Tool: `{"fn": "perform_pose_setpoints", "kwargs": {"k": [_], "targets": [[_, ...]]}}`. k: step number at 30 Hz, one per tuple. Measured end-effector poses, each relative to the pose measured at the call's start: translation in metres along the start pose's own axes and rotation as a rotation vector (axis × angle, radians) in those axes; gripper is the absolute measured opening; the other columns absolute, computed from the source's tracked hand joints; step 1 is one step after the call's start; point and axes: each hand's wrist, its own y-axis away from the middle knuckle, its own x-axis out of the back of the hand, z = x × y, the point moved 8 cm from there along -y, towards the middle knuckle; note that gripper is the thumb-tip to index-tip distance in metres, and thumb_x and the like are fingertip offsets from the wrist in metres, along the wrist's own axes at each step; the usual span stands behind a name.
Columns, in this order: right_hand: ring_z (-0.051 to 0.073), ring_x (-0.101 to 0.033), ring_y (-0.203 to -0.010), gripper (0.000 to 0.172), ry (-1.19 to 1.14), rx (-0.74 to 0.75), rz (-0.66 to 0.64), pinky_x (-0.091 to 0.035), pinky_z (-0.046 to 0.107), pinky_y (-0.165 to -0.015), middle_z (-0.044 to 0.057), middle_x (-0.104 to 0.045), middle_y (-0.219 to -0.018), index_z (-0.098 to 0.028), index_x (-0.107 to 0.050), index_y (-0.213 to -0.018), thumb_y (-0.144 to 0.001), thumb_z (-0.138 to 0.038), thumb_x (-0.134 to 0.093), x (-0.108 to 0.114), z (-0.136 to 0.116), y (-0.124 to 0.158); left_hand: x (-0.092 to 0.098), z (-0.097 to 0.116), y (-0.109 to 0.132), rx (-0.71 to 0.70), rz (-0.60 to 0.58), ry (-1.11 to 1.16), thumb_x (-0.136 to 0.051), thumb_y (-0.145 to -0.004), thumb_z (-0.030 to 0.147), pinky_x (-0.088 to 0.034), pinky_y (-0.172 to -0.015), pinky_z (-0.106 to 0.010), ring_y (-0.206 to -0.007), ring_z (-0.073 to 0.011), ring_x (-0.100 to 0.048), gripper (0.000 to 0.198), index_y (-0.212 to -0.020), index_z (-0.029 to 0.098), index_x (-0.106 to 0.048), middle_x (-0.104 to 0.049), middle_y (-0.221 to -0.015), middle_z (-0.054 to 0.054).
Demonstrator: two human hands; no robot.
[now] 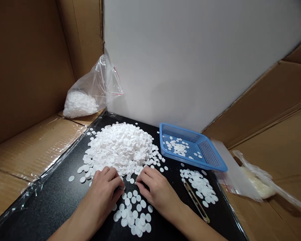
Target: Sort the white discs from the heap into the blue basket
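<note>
The left hand (104,187) and right hand (157,189) are apart; whether they pinch anything, I cannot tell. A bump could slide the pile (122,144) ahead into the discs (135,214) between them.

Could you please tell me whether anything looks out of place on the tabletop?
Slightly: one white disc lies stray on the black tabletop, to the left of the big pile and apart from the rest. Nothing looks plainly damaged.
</note>
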Motion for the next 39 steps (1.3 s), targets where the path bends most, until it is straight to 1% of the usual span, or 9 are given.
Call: {"fn": "perform_pose_setpoints", "kwargs": {"k": [4, 8, 12, 18, 24, 29, 32, 35, 39], "targets": [[0.017, -0.060, -0.075, 0.017, -0.055, -0.016, -0.081, -0.048, 0.027, -0.070, 0.001, -0.064, -0.080, -0.019, -0.063, -0.081, -0.086, -0.003, -0.065, -0.003, -0.001, 0.007, -0.004, -0.007, 0.001, 0.034, -0.014, 0.029, -0.070, -0.077, 0.008, -0.038, -0.071, -0.034, -0.079, -0.0216, -0.059, 0.018, -0.070, 0.025, -0.072, -0.065, -0.078, 0.000], [0.016, -0.063, -0.079, 0.018, -0.199, -0.105, -0.170, -0.049, 0.024, -0.069, 0.001, -0.065, -0.085, -0.019, -0.065, -0.082, -0.086, -0.002, -0.067, -0.005, 0.006, 0.009, -0.006, -0.012, -0.003, 0.072, -0.085, 0.122, -0.067, -0.079, 0.007, -0.041, -0.072, -0.034, -0.081, -0.0216, -0.061, 0.022, -0.073, 0.027, -0.076, -0.067, -0.079, -0.001], [0.016, -0.063, -0.079, 0.022, -0.261, -0.193, -0.163, -0.049, 0.023, -0.069, 0.000, -0.065, -0.086, -0.020, -0.067, -0.087, -0.084, 0.002, -0.067, -0.002, 0.014, 0.008, -0.002, -0.015, -0.005, 0.130, -0.089, 0.198, -0.062, -0.080, 0.007, -0.044, -0.071, -0.033, -0.081, -0.0217, -0.060, 0.024, -0.071, 0.025, -0.075, -0.064, -0.078, -0.002], [0.014, -0.066, -0.080, 0.018, -0.298, -0.199, -0.179, -0.051, 0.022, -0.071, 0.001, -0.065, -0.089, -0.019, -0.072, -0.091, -0.086, -0.002, -0.069, -0.005, 0.019, 0.008, 0.002, -0.013, -0.003, 0.144, -0.183, 0.320, -0.058, -0.084, 0.008, -0.046, -0.074, -0.031, -0.084, -0.0204, -0.060, 0.023, -0.075, 0.025, -0.073, -0.063, -0.086, -0.002], [0.015, -0.062, -0.074, 0.014, -0.235, -0.244, -0.213, -0.047, 0.023, -0.065, 0.000, -0.064, -0.086, -0.019, -0.068, -0.086, -0.084, -0.007, -0.074, 0.000, 0.025, 0.011, 0.008, -0.011, -0.003, 0.139, -0.148, 0.337, -0.056, -0.091, 0.018, -0.046, -0.073, -0.030, -0.083, -0.0208, -0.060, 0.022, -0.078, 0.025, -0.072, -0.063, -0.084, -0.002], [0.015, -0.058, -0.070, 0.020, -0.188, -0.292, -0.268, -0.042, 0.023, -0.058, -0.001, -0.062, -0.082, -0.020, -0.063, -0.078, -0.079, -0.010, -0.079, 0.006, 0.028, 0.014, 0.018, -0.010, -0.004, 0.190, -0.088, 0.368, -0.053, -0.092, 0.025, -0.044, -0.067, -0.027, -0.075, -0.0184, -0.059, 0.018, -0.081, 0.024, -0.067, -0.064, -0.079, 0.000], [0.015, -0.059, -0.069, 0.018, -0.236, -0.345, -0.299, -0.042, 0.023, -0.058, -0.001, -0.062, -0.081, -0.020, -0.062, -0.075, -0.083, -0.011, -0.075, 0.005, 0.031, 0.016, 0.022, -0.012, 0.000, 0.275, -0.092, 0.419, -0.052, -0.092, 0.029, -0.042, -0.059, -0.024, -0.065, -0.0159, -0.058, 0.017, -0.082, 0.023, -0.065, -0.065, -0.072, 0.002], [0.016, -0.062, -0.075, 0.014, -0.277, -0.369, -0.245, -0.046, 0.025, -0.065, 0.001, -0.063, -0.088, -0.021, -0.065, -0.085, -0.088, -0.007, -0.067, 0.005, 0.031, 0.016, 0.017, -0.012, 0.011, 0.326, -0.157, 0.457, -0.052, -0.093, 0.032, -0.041, -0.059, -0.024, -0.065, -0.0156, -0.059, 0.019, -0.082, 0.023, -0.064, -0.067, -0.072, 0.002], [0.016, -0.064, -0.079, 0.018, -0.386, -0.334, -0.239, -0.049, 0.025, -0.069, 0.002, -0.064, -0.092, -0.021, -0.068, -0.086, -0.089, -0.005, -0.062, 0.000, 0.020, 0.015, 0.008, -0.008, 0.028, 0.299, -0.212, 0.455, -0.050, -0.094, 0.030, -0.044, -0.060, -0.024, -0.065, -0.0164, -0.061, 0.022, -0.079, 0.023, -0.064, -0.067, -0.072, 0.001]]}}
